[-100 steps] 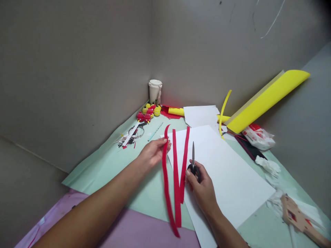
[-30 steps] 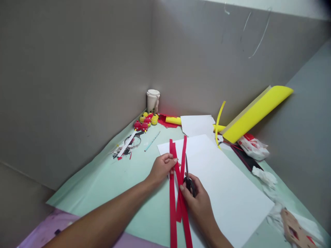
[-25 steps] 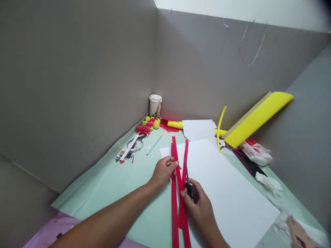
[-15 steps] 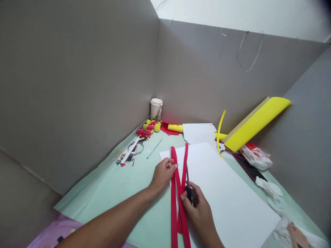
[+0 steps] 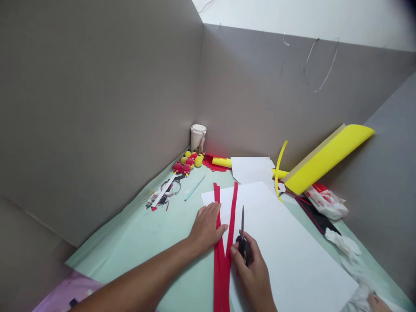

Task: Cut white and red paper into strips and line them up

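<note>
My left hand (image 5: 208, 226) lies over long red strips (image 5: 216, 277), its fingers stretched out and pressing on them from above. The strips run from the near edge towards the middle of a large white sheet (image 5: 286, 247). One red strip (image 5: 232, 212) angles away to the right of the others. My right hand (image 5: 251, 262) is closed on black-handled scissors (image 5: 242, 234), blades pointing away from me. Its thumb is at the right edge of the red strips.
Red and yellow round ornaments (image 5: 190, 162) and a white cup (image 5: 198, 138) stand in the back corner. Scraps, a pencil (image 5: 195, 188), a yellow roll (image 5: 328, 158) and a tissue pack (image 5: 326, 201) lie around. Another person's hand (image 5: 377, 302) shows at the lower right.
My left hand has gone from pinching a strip to lying flat on the strips, a little nearer me. The scissors have shifted right, away from the right-hand strip. The strips lie closer together at the near end.
</note>
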Demonstrator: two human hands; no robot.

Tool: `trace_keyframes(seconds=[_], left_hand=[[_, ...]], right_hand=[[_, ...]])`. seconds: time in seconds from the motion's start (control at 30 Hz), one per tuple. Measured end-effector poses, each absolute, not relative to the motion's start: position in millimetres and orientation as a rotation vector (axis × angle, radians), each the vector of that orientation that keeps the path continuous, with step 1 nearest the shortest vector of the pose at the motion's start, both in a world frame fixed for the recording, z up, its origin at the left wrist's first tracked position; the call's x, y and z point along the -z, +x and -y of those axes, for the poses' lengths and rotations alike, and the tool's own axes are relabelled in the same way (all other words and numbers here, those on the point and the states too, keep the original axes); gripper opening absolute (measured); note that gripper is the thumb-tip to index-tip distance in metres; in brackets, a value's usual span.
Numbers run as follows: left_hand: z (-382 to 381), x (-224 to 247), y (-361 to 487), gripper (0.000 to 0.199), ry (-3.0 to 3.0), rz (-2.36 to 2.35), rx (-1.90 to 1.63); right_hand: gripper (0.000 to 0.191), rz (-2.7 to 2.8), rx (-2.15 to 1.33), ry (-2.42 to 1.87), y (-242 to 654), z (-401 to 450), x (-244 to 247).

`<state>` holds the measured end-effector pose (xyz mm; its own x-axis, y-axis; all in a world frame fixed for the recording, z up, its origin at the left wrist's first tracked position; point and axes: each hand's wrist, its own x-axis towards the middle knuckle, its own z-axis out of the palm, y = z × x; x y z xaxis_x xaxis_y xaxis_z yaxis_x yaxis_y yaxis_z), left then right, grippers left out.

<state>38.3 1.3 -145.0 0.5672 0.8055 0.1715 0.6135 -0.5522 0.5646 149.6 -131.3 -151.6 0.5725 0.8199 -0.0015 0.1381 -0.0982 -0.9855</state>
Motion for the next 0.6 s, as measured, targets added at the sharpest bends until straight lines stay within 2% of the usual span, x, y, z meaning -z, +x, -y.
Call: trace_keyframes(seconds=[0.1, 0.23, 0.5, 0.6], left_hand=[[0.0, 146.2, 38.3, 0.061, 2.441, -1.129, -0.507], [1.1, 141.5, 39.1, 0.061, 2.481, -1.108, -0.436], [0.8, 144.6, 39.5, 0.057, 2.509, -1.038, -0.398], [-0.3, 147.2, 40.1, 0.057, 2.515, -1.031, -0.403]], right_hand=[[0.057, 0.856, -0.707, -1.58, 151.2, 132.1, 154.0], [0.064, 0.982, -0.541, -1.672, 150.6, 134.7, 157.2], [0.055, 1.373, -0.337, -1.741, 145.4, 136.6, 163.3], [0.06, 1.444, -0.314, -1.706, 146.0, 137.7, 164.4]])
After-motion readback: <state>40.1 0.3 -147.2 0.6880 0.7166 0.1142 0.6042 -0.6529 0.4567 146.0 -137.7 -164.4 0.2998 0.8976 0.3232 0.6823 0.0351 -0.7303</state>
